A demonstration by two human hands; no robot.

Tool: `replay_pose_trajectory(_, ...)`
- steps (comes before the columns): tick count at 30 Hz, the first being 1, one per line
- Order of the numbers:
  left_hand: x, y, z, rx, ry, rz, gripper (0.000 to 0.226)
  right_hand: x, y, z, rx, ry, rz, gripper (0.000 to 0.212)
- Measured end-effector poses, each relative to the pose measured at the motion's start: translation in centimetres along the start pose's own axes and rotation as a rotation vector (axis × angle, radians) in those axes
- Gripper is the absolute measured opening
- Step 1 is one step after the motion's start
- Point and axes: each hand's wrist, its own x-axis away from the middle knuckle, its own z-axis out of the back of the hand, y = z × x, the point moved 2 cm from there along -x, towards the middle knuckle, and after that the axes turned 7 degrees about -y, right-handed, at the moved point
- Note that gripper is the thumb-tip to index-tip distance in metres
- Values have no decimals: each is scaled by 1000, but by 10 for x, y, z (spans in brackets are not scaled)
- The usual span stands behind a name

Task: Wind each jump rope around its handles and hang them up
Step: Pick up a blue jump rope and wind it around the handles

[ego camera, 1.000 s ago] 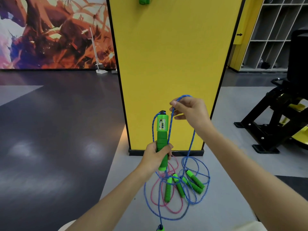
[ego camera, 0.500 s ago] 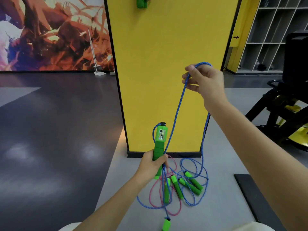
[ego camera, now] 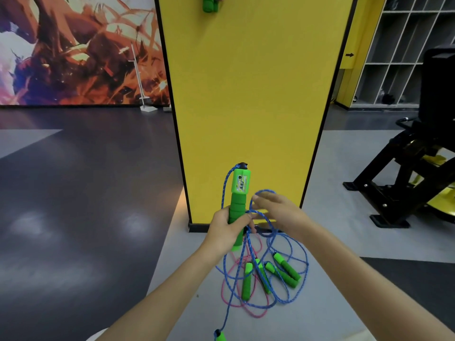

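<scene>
My left hand (ego camera: 227, 226) grips a green foam jump-rope handle (ego camera: 238, 193) upright, its counter head at the top. A blue cord (ego camera: 225, 190) leaves the top of the handle, drops beside it and runs under my left thumb. My right hand (ego camera: 277, 210) is just right of the handle, blurred, with a loop of the blue cord over its fingers. The rope's other green handle (ego camera: 219, 336) dangles at the bottom edge. Several green handles (ego camera: 270, 273) with blue and pink cords lie tangled on the grey floor below. A wound rope (ego camera: 209, 3) hangs high on the yellow pillar (ego camera: 251, 94).
The yellow pillar stands straight ahead with a black base. Black and yellow gym equipment (ego camera: 406, 180) stands at the right. Grey cubby shelves (ego camera: 398, 52) are behind it. A dark floor area and a painted mural wall (ego camera: 73, 50) lie to the left.
My right hand has come down from high beside the pillar to right next to the handle, bringing the blue cord loop with it. My left hand lifted the handle slightly.
</scene>
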Motion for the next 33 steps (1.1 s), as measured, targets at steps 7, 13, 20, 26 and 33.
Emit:
replay_pose_trajectory(7, -4, 3, 8, -19, 92, -13, 22, 16, 13, 0, 271, 166, -52, 58)
replay_pose_trajectory(13, -3, 2, 6, -25, 101, 15, 22, 38, 10, -17, 175, -15, -159, 70)
replay_pose_trajectory(20, -2, -5, 0, 15, 34, 43, 10, 25, 8, -27, -134, 45, 144, 23)
replay_pose_trajectory(26, 0, -3, -2, 22, 13, 33, 13, 16, -25, -9, 41, 226, 285, 13)
replay_pose_trajectory(33, -8, 9, -2, 88, 58, 23, 10, 18, -63, -1, 131, 339, 497, 8)
